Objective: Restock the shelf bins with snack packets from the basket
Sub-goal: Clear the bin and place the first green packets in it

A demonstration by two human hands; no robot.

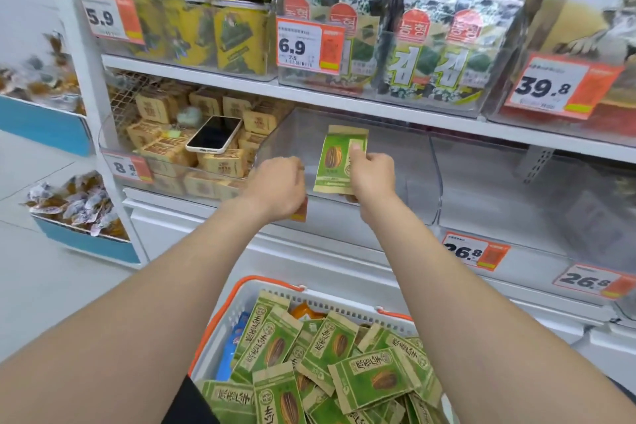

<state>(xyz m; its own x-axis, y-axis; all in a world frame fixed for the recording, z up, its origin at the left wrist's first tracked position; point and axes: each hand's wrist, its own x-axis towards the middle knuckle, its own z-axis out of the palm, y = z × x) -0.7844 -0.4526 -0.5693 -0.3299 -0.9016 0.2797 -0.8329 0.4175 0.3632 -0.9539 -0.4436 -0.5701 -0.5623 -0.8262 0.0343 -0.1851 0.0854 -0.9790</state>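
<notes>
Right hand (373, 172) pinches a green snack packet (335, 162) by its right edge, upright just inside the front rim of the clear shelf bin (413, 162), with open room behind. Left hand (278, 186) curls at the bin's front-left corner; whether it grips anything cannot be told. The basket (268, 280) of like packets sits below the shelf edge.

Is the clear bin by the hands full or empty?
Empty, it seems: nothing lies inside the bin, seen through its clear wall. The right hand holds one green packet upright there.

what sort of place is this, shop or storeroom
Most likely a shop's snack aisle: price tags on the clear shelf bins, seaweed packs on display, and a basket of green packets for restocking.
</notes>
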